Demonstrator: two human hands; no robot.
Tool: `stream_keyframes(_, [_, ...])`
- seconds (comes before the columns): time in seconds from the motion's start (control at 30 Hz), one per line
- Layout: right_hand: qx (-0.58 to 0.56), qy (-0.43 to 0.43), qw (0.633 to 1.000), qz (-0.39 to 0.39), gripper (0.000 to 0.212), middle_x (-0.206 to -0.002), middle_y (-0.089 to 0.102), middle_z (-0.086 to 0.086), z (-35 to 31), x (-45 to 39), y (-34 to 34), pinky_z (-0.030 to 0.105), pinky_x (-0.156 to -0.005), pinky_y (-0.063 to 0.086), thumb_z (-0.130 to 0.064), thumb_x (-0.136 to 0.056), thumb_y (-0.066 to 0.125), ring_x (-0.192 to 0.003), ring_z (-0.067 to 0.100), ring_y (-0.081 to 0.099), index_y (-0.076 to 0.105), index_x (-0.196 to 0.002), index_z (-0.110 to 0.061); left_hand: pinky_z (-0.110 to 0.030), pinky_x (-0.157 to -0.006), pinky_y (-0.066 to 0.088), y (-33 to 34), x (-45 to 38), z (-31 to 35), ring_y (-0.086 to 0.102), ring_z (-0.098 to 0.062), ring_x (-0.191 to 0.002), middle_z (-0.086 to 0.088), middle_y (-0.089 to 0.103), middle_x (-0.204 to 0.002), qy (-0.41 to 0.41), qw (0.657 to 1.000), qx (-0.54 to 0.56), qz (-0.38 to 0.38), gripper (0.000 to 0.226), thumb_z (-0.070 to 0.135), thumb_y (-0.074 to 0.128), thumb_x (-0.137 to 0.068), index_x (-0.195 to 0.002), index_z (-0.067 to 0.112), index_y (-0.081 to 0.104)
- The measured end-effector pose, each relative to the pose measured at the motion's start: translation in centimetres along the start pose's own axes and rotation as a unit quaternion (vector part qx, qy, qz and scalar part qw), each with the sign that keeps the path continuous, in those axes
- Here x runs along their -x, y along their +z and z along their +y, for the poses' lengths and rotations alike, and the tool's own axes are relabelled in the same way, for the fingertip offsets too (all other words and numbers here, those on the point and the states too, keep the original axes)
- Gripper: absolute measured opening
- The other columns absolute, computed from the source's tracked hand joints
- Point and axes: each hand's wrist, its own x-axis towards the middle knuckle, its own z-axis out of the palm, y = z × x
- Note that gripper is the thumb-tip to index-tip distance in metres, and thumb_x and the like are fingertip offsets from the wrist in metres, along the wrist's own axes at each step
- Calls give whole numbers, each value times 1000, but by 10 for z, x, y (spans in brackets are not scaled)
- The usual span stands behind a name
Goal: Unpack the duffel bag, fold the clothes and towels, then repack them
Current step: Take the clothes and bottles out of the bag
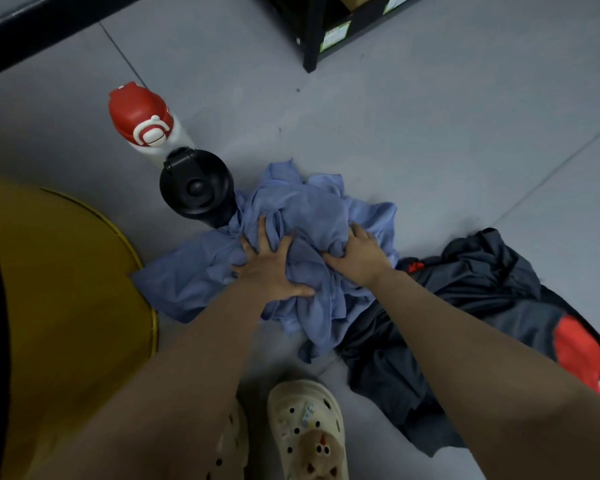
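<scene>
**A:** So what's in front of you, biggest stuff first?

**B:** You've got the gray floor, then a big mustard-yellow round thing on your left, can't tell if that's the duffel or not. Right of center there's a dark gray garment with orange patches spread crumpled on the floor. Overlapping its left edge is the blue cloth pile, all bunched up, could be a towel or a shirt, hard to say.

**A:** And your hands?

**B:** Both are on that blue pile. Your left hand is pressed down on it with fingers spread wide, thumb out toward the middle. Your right hand has its fingers curled into the fabric, gripping a bunch of it.

**A:** Smaller bits?

**B:** A black shelf leg up top. A black-lidded bottle stands touching the pile's far-left edge, and a white bottle with a red cap stands right behind that one. Your cream clogs are at the bottom, the one on the right carrying little charms.
</scene>
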Motion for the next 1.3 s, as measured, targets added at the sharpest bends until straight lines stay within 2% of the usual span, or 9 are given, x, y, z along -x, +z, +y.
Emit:
stream_keyframes(0.23, [-43, -21, 999, 14, 123, -161, -1, 2, -10, 17, 14, 47, -120, 8, -80, -60, 56, -147, 22, 1, -1, -153, -23, -66, -108, 20, 10, -5, -6, -17, -44, -141, -1, -33, -152, 4, 998, 17, 68, 109, 62, 66, -74, -145, 44, -15])
stream_keyframes(0.4, [-138, -34, 988, 59, 123, -158, -21, -8, -17, 31, 14, 47, -118, 7, -80, -55, 58, -148, 18, -5, -8, -150, -38, -66, -110, 14, 22, -22, -17, -17, -41, -142, -2, -29, -154, 28, 993, -40, 107, 102, 77, 48, -71, -140, 50, -22])
stream_keyframes(0.5, [-36, -85, 995, 39, 114, -155, -29, -5, -17, 31, 15, 53, -116, 11, -87, -55, 47, -147, 29, -11, 8, -151, -38, -65, -110, 15, 21, -22, -15, -16, -43, -142, -4, -28, -154, 0, 996, -40, 81, 100, 68, 55, -78, -146, 44, -15])
stream_keyframes(0.57, [38, -95, 995, 19, 102, -154, -32, -4, -18, 32, 16, 57, -114, 19, -80, -63, 54, -145, 39, -11, 17, -149, -38, -64, -111, 14, 19, -19, -12, -16, -42, -142, -4, -27, -155, 0, 996, -32, 86, 100, 64, 56, -80, -148, 38, -13])
stream_keyframes(0.7, [174, -69, 982, 14, 81, -155, -28, 6, -23, 34, 20, 60, -106, 33, -56, -85, 59, -143, 45, -2, 10, -149, -42, -57, -115, 11, 12, -4, -20, -20, -35, -142, -2, -27, -155, 42, 995, 38, 86, 108, 59, 64, -77, -146, 36, -16])
stream_keyframes(0.83, [206, -55, 977, 28, 83, -156, -26, 7, -32, 36, 27, 61, -104, 35, -49, -87, 60, -142, 47, 2, 4, -148, -44, -54, -114, 21, 13, 14, -33, -12, -34, -145, -6, -28, -154, 127, 978, 34, 164, 114, 51, 70, -77, -135, 48, -28])
stream_keyframes(0.97, [212, -53, 975, 32, 85, -156, -26, 8, -31, 37, 26, 62, -105, 32, -50, -87, 59, -142, 47, 1, 2, -150, -40, -63, -107, 28, 17, 6, -29, -14, -46, -141, 6, -49, -140, 121, 981, -76, 129, 106, 59, 61, -80, -122, 63, -36])
stream_keyframes(1.13, [167, -45, 983, 56, 106, -156, -25, 6, -25, 40, 29, 61, -107, 30, -60, -84, 58, -143, 45, 1, -35, -133, -42, -64, -108, 23, 21, 3, -28, -17, -42, -141, 11, -50, -138, 64, 991, -78, 90, 103, 59, 60, -81, -127, 55, -32])
stream_keyframes(1.3, [166, -79, 983, 18, 113, -154, -31, 1, -27, 37, 23, 65, -105, 29, -78, -63, 61, -142, 47, -6, -27, -132, -60, -68, -106, 21, 14, 1, -20, -21, -45, -139, 3, -50, -141, 42, 993, -107, 37, 112, 69, 59, -75, -134, 47, -33])
